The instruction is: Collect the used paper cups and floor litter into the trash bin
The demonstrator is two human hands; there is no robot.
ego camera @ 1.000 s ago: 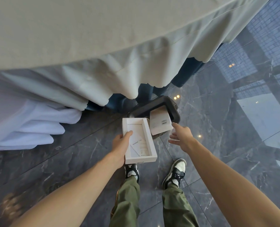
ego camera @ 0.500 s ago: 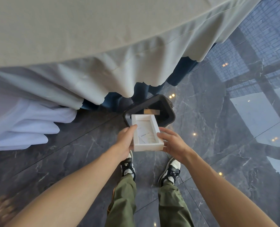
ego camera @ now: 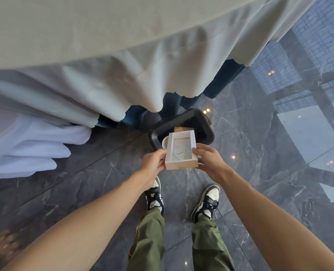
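Observation:
A white open cardboard box (ego camera: 181, 151) with a printed paper inside is held over the near rim of the black trash bin (ego camera: 207, 124). My left hand (ego camera: 152, 165) grips the box's left side and my right hand (ego camera: 209, 161) grips its right side. Inside the bin, a brown card piece (ego camera: 179, 129) shows behind the box and the rim of a white paper cup (ego camera: 164, 143) peeks out at the box's left. Most of the bin's inside is hidden by the box.
A table with a long cream tablecloth (ego camera: 123, 65) hangs just beyond the bin. White draped fabric (ego camera: 29, 145) lies at the left. The floor is glossy dark marble (ego camera: 260, 153). My two sneakers (ego camera: 207, 200) stand just behind the box.
A second flat box piece dropped from my right hand into the bin. My right hand then took hold of the white box's right side, and both hands moved it over the bin.

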